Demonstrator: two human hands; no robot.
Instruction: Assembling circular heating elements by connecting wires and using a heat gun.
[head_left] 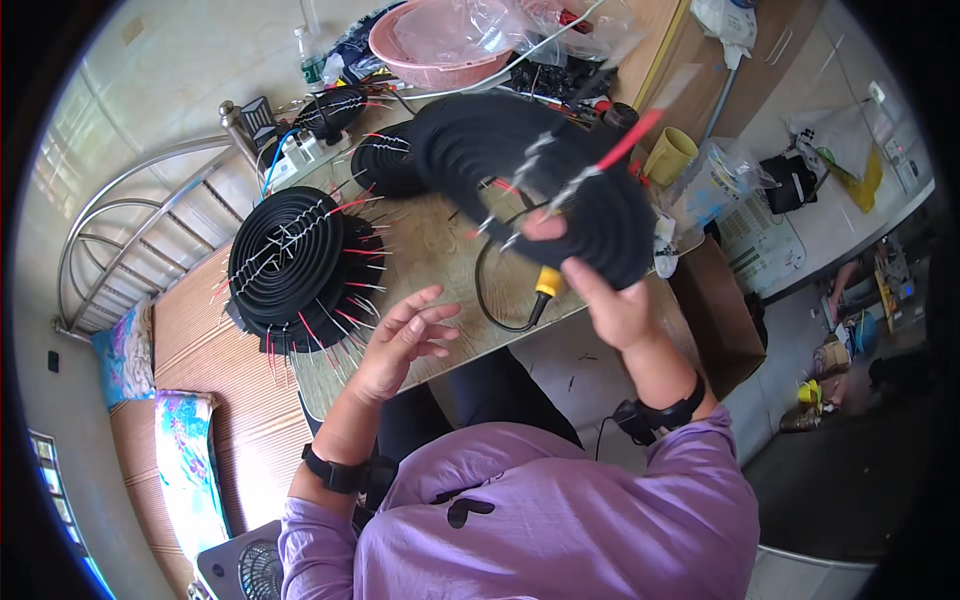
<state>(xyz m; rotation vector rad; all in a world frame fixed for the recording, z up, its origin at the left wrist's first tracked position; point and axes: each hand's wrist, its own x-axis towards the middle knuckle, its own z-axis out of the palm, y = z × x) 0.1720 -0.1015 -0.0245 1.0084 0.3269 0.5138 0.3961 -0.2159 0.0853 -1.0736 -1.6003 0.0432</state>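
My right hand [618, 310] grips the lower edge of a black ribbed disc [490, 130], thumb on its face. The disc is raised over the table, tilted and blurred by motion. Twisted silver wires cross it, one ending in a red tip. My left hand [408, 340] hovers above the table's front edge, fingers apart and holding nothing. Left of that hand lies a stack of similar ribbed discs [285, 245], with red and silver wire ends sticking out all round. Below the raised disc is a tool with a yellow and black handle [546, 285], its dark cord looping beside it.
More discs [385, 160] lie on the wooden table [425, 235] behind. A white power strip [305, 155], a pink basin [440, 72] and a yellow cup [671, 155] stand toward the back. A cardboard box [722, 320] is at right, a metal bed rail [150, 200] at left.
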